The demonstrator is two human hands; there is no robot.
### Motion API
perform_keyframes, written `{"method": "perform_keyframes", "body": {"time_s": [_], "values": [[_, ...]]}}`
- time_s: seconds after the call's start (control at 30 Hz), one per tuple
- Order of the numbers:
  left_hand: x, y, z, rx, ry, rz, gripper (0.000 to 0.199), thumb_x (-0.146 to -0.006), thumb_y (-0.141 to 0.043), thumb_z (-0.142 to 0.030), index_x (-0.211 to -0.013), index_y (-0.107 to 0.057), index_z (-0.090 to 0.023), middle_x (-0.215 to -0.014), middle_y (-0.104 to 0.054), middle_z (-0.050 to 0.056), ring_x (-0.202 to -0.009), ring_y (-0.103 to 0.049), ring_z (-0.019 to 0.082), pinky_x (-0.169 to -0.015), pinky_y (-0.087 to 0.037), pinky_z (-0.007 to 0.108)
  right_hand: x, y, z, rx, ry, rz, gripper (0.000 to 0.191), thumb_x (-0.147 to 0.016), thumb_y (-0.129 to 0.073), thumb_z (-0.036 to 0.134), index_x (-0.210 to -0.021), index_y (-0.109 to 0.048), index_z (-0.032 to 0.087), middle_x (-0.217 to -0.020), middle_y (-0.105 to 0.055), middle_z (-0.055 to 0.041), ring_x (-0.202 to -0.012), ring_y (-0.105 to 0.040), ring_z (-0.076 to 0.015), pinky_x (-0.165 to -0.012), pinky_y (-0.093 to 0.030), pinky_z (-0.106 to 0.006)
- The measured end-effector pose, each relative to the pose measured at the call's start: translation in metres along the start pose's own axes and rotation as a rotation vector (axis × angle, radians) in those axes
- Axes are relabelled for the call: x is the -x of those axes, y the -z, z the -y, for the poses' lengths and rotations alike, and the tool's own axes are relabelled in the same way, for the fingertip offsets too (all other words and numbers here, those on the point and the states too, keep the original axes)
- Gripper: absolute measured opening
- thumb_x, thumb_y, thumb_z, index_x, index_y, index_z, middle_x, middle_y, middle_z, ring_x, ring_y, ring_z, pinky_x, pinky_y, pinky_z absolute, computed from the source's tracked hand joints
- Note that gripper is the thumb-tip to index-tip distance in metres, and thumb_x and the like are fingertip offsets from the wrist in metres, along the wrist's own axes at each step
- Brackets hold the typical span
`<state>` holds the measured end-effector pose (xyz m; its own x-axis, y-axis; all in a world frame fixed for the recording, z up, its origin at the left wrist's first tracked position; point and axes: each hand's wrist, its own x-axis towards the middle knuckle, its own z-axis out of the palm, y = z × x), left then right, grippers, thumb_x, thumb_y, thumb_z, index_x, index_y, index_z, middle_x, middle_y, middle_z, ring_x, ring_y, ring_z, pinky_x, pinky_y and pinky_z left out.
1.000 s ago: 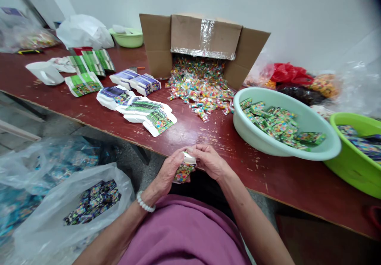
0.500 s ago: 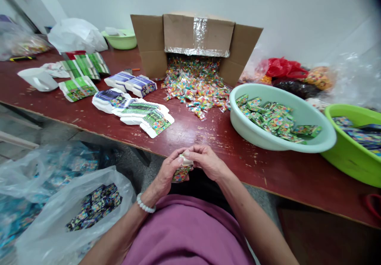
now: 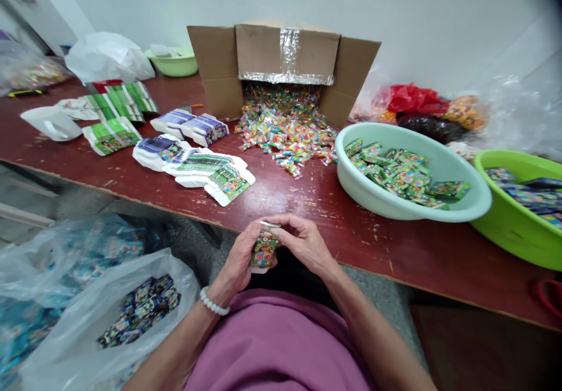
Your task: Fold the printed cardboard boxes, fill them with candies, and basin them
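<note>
The small box point(image 3: 264, 253), green with a colourful picture, is held upright just by the near edge of the table point(image 3: 302, 198), low in the middle of the scene. On the right, the pale blue tub point(image 3: 373, 199) is partly filled with green packs point(image 3: 406, 177), heaped loosely. Beside it, farther right, purple-blue packs point(image 3: 522, 195) are contained in the bright green tub point(image 3: 504, 224). At the far middle, wrapped sweets point(image 3: 285, 130) are spilled from the open cardboard carton point(image 3: 287, 54) onto the table. At the far left, something white is seen in the light green bowl point(image 3: 175, 66). On the near left, below the table, dark packs point(image 3: 143, 309) are held in a clear plastic bag point(image 3: 72, 335).

The left hand point(image 3: 240, 257) is closed around the small box, with the thumb laid at its upper left and fingertips seen at its right side. The right hand point(image 3: 305, 243) is narrowed, its thumb and bent fingers pressed together at the top of the box.
</note>
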<state>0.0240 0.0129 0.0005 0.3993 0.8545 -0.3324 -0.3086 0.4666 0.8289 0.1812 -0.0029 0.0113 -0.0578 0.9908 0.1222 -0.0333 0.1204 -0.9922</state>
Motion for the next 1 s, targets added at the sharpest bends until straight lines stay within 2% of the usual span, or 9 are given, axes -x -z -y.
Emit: {"method": "perform_keyframes", "body": {"time_s": [0.1,0.17,0.4,0.53,0.67,0.8,0.9,1.0], "values": [[0.001,0.0,0.0,0.04,0.049,0.016,0.059,-0.086,-0.063,-0.059,-0.129,-0.059,-0.018,-0.079,-0.069,0.005,-0.051,-0.064,0.016,-0.044,-0.055,0.028,0.0,0.001,-0.001,0.116,0.071,0.01,0.015,-0.087,-0.071,0.032,-0.098,-0.079,0.025,-0.107,-0.077,-0.0048,-0.098,-0.07,-0.0215,-0.086,-0.054,-0.034],[0.003,0.0,0.0,0.055,0.059,0.032,0.059,-0.09,-0.059,-0.058,-0.135,-0.056,-0.021,-0.08,-0.07,0.005,-0.051,-0.065,0.016,-0.045,-0.055,0.029,0.0,-0.001,-0.001,0.089,0.063,0.003,0.012,-0.086,-0.071,0.032,-0.091,-0.079,0.024,-0.103,-0.077,-0.004,-0.092,-0.07,-0.0202,-0.083,-0.054,-0.033],[0.005,-0.001,-0.001,0.035,0.095,0.026,0.061,-0.091,-0.054,-0.062,-0.137,-0.059,-0.021,-0.077,-0.07,0.005,-0.05,-0.063,0.014,-0.045,-0.054,0.026,0.002,-0.013,-0.009,-0.165,-0.131,-0.075,0.012,-0.077,-0.078,0.032,-0.078,-0.076,0.02,-0.084,-0.075,-0.0017,-0.072,-0.066,-0.0158,-0.07,-0.053,-0.029],[0.005,-0.002,-0.002,-0.005,0.098,-0.001,0.067,-0.09,-0.053,-0.066,-0.135,-0.061,-0.017,-0.067,-0.065,0.004,-0.049,-0.061,0.014,-0.044,-0.053,0.025,0.0,-0.015,-0.008,-0.156,-0.105,-0.076,0.012,-0.078,-0.076,0.03,-0.085,-0.076,0.02,-0.094,-0.076,-0.0031,-0.081,-0.067,-0.0167,-0.074,-0.053,-0.028],[0.005,-0.002,-0.002,0.002,0.07,0.035,0.067,-0.087,-0.058,-0.065,-0.135,-0.06,-0.019,-0.073,-0.068,0.004,-0.049,-0.062,0.014,-0.044,-0.053,0.025,-0.005,-0.013,-0.003,-0.084,-0.046,-0.033,0.011,-0.081,-0.072,0.029,-0.08,-0.076,0.019,-0.096,-0.076,-0.0047,-0.087,-0.068,-0.0184,-0.078,-0.052,-0.028],[0.005,-0.003,0.002,-0.005,0.021,-0.022,0.072,-0.081,-0.062,-0.07,-0.124,-0.067,-0.014,-0.069,-0.067,0.003,-0.05,-0.062,0.013,-0.045,-0.053,0.023,-0.009,-0.015,-0.002,-0.043,-0.046,-0.076,0.018,-0.083,-0.07,0.032,-0.072,-0.072,0.018,-0.086,-0.075,-0.0045,-0.077,-0.065,-0.0165,-0.072,-0.049,-0.028],[0.005,-0.003,0.003,0.024,0.06,-0.013,0.071,-0.078,-0.064,-0.072,-0.118,-0.068,-0.014,-0.064,-0.066,0.003,-0.047,-0.061,0.014,-0.043,-0.052,0.024,-0.009,-0.017,-0.004,-0.03,-0.033,-0.091,0.02,-0.082,-0.072,0.034,-0.071,-0.071,0.017,-0.086,-0.074,-0.0048,-0.077,-0.063,-0.0164,-0.071,-0.048,-0.028],[0.003,-0.002,0.003,0.04,0.099,0.012,0.065,-0.078,-0.064,-0.072,-0.108,-0.069,-0.015,-0.065,-0.067,0.003,-0.046,-0.061,0.015,-0.042,-0.051,0.025,-0.009,-0.016,-0.009,-0.129,-0.14,-0.109,0.024,-0.077,-0.076,0.041,-0.072,-0.073,0.017,-0.085,-0.073,-0.0039,-0.071,-0.062,-0.0148,-0.063,-0.047,-0.025]]}}
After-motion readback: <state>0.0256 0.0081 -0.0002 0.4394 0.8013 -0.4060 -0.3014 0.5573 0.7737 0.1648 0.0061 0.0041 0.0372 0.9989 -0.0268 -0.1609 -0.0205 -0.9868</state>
